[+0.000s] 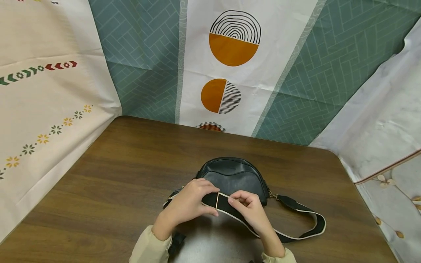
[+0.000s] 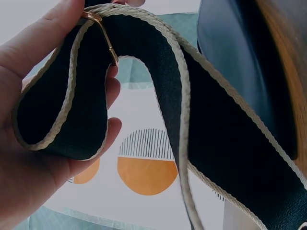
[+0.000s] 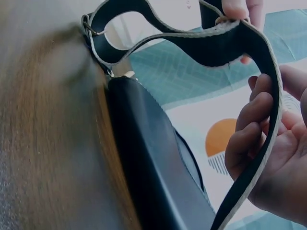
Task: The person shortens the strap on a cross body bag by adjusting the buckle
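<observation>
A black half-moon shoulder bag (image 1: 235,177) lies on the table. Its wide black strap (image 1: 299,233) has cream braided edges and curves out to the right. My left hand (image 1: 189,201) pinches the strap at its thin gold slider buckle (image 1: 217,200), thumb and fingers at the ends of the bar. A loop of strap (image 2: 81,120) hangs inside the left palm in the left wrist view. Just right of the buckle, my right hand (image 1: 248,210) holds the strap's edge between thumb and curled fingers. In the right wrist view the strap runs across the right hand's fingers (image 3: 252,110).
Brown wooden table (image 1: 131,164) under everything. A gold clasp (image 1: 272,195) joins the strap to the bag's right end. Behind the table hangs a green and white curtain (image 1: 197,54), with pale cloths (image 1: 42,98) at the sides.
</observation>
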A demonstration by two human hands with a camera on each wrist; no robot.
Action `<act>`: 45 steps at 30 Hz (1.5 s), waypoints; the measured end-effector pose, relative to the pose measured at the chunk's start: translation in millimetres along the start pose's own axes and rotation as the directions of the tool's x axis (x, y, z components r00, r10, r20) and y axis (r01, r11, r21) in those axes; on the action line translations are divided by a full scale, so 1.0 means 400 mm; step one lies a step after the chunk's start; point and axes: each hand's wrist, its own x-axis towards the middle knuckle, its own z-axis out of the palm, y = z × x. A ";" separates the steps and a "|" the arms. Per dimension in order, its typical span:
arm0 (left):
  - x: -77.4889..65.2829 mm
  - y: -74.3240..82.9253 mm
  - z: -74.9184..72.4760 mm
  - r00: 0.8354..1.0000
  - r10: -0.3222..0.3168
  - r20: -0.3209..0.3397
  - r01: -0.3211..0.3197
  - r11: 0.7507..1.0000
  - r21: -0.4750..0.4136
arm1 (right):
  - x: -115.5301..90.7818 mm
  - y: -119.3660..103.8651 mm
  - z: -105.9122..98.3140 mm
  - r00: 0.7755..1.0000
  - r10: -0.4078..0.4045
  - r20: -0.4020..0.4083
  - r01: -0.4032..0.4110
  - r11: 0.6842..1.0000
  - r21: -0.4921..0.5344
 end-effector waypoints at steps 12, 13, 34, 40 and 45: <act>0.000 0.001 -0.001 1.000 -0.011 -0.004 0.011 0.999 0.039 | -0.010 0.008 -0.025 0.998 -0.055 0.041 0.054 0.998 0.033; 0.000 0.002 0.000 1.000 -0.010 -0.003 0.010 0.998 0.056 | -0.009 0.008 -0.025 0.997 -0.066 0.052 0.064 0.997 0.042; 0.016 0.029 0.015 0.998 -0.014 0.067 0.003 0.986 0.166 | 0.009 0.008 0.005 0.990 -0.110 0.089 0.102 0.990 0.097; 0.018 0.025 0.019 0.997 -0.017 0.072 0.010 0.995 0.101 | 0.013 0.004 0.009 0.995 -0.035 0.097 0.033 0.999 0.020; 0.019 0.014 0.019 0.997 0.000 0.074 -0.001 1.000 0.015 | 0.015 0.000 0.003 0.995 -0.028 0.100 0.032 0.999 -0.036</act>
